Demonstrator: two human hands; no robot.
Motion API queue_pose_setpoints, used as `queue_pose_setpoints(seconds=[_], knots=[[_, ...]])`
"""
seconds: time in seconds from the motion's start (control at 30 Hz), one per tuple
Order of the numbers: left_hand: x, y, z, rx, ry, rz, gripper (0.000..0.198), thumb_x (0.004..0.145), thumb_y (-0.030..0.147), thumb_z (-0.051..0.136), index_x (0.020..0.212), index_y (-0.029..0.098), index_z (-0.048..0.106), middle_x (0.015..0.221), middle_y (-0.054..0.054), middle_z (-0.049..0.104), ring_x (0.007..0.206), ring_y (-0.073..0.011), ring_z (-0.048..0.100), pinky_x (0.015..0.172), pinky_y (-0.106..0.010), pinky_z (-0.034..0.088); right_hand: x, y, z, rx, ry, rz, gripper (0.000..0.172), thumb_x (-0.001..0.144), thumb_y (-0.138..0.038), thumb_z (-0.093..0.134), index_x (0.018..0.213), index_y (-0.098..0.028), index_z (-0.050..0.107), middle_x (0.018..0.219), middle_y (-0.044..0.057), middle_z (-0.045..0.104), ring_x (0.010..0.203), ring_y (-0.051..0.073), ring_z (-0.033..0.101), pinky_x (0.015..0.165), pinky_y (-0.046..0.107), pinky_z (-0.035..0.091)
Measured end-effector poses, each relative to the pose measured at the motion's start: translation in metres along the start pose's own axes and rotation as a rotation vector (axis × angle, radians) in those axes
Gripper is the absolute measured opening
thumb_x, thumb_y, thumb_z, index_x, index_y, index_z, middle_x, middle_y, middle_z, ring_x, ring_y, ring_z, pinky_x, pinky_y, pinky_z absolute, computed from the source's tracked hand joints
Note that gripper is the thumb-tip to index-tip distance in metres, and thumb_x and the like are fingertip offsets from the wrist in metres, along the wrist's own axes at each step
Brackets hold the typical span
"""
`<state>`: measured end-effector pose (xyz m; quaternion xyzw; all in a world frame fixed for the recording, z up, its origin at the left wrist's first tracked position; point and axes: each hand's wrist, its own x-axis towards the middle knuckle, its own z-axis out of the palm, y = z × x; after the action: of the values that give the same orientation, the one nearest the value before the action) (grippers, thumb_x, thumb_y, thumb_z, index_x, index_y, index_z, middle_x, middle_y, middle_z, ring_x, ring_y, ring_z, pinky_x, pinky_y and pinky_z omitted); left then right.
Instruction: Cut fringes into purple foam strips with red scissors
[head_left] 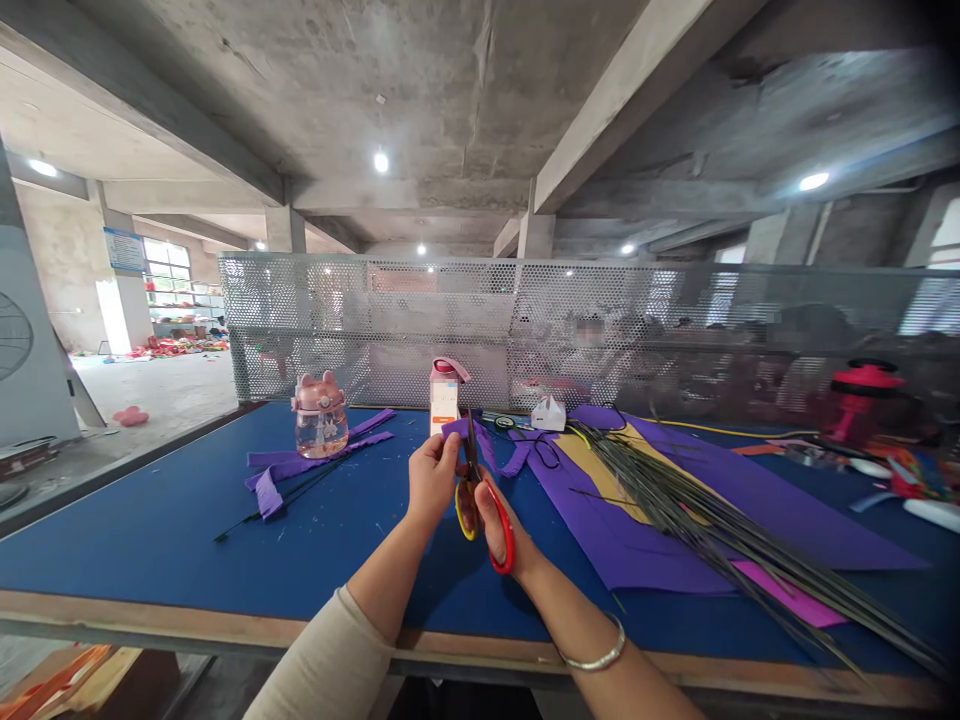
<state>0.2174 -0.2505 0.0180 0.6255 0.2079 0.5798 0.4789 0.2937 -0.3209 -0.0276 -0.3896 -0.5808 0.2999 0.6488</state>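
Note:
Near the middle of the blue table, my left hand (433,478) pinches a purple strip (455,428). My right hand (501,520) is closed on scissors (471,462) with one red and one yellow handle loop. Their blades point up and away, right beside the strip and my left fingertips. Part of the strip hangs beyond the blades toward the right. Behind my hands stands a pink bottle (444,392) with a white label. More purple strips (268,492) lie to the left, with thin dark green stems, by a clear bottle with a pink lid (320,420).
Purple sheets (592,545), a yellow sheet (596,470) and a bundle of green stems (675,500) cover the table's right part. A small white box (549,414) stands at the back, before a perforated metal screen (420,330). A red bottle (862,405) stands far right.

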Motion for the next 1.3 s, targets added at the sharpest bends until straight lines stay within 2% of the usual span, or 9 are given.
queue_pose_setpoints(seconds=[0.1, 0.33, 0.6, 0.87, 1.13, 1.3], knots=[[0.0, 0.0, 0.0, -0.011, 0.031, -0.016, 0.036, 0.078, 0.048, 0.049, 0.062, 0.016, 0.05, 0.051, 0.005, 0.042, 0.046, -0.0067, 0.04, 0.042, -0.017, 0.038, 0.0, 0.0, 0.0, -0.004, -0.013, -0.001, 0.054, 0.081, -0.067, 0.038, 0.106, -0.02, 0.044, 0.063, -0.005, 0.038, 0.046, 0.008, 0.036, 0.041, 0.02, 0.032], [-0.002, -0.001, 0.0, 0.051, -0.028, 0.033, 0.034, 0.078, 0.047, 0.051, 0.062, 0.016, 0.051, 0.054, 0.004, 0.046, 0.05, -0.0085, 0.047, 0.047, -0.018, 0.042, 0.001, -0.001, -0.001, -0.018, 0.015, -0.007, 0.052, 0.083, -0.065, 0.037, 0.107, -0.02, 0.045, 0.063, -0.005, 0.038, 0.046, 0.009, 0.037, 0.04, 0.02, 0.031], [0.0, -0.001, -0.001, 0.024, 0.035, 0.001, 0.036, 0.079, 0.048, 0.049, 0.062, 0.016, 0.05, 0.051, 0.005, 0.042, 0.046, -0.0073, 0.04, 0.042, -0.017, 0.037, 0.0, 0.0, 0.0, -0.032, 0.001, 0.031, 0.054, 0.08, -0.068, 0.037, 0.104, -0.02, 0.044, 0.06, -0.007, 0.033, 0.045, 0.008, 0.032, 0.04, 0.02, 0.029], [-0.002, -0.001, 0.001, 0.04, -0.042, 0.017, 0.035, 0.078, 0.048, 0.051, 0.062, 0.016, 0.052, 0.053, 0.004, 0.044, 0.049, -0.0086, 0.046, 0.048, -0.018, 0.042, 0.0, -0.008, 0.003, 0.0, 0.051, 0.067, 0.052, 0.081, -0.067, 0.038, 0.101, -0.02, 0.044, 0.059, -0.007, 0.031, 0.044, 0.008, 0.029, 0.04, 0.02, 0.026], [-0.001, -0.001, -0.002, 0.138, -0.015, 0.083, 0.035, 0.082, 0.044, 0.047, 0.06, 0.016, 0.049, 0.051, 0.004, 0.044, 0.049, -0.0082, 0.04, 0.047, -0.019, 0.033, 0.0, -0.014, 0.002, -0.073, 0.113, 0.122, 0.052, 0.077, -0.068, 0.045, 0.095, -0.019, 0.046, 0.055, -0.008, 0.027, 0.041, 0.007, 0.024, 0.036, 0.018, 0.019], [0.0, -0.004, -0.002, 0.084, -0.021, 0.078, 0.034, 0.082, 0.044, 0.046, 0.063, 0.016, 0.05, 0.052, 0.004, 0.043, 0.05, -0.0086, 0.04, 0.049, -0.02, 0.033, 0.001, -0.008, -0.002, -0.116, 0.125, 0.119, 0.048, 0.079, -0.064, 0.047, 0.095, -0.018, 0.05, 0.052, -0.008, 0.027, 0.041, 0.007, 0.022, 0.036, 0.019, 0.018]])
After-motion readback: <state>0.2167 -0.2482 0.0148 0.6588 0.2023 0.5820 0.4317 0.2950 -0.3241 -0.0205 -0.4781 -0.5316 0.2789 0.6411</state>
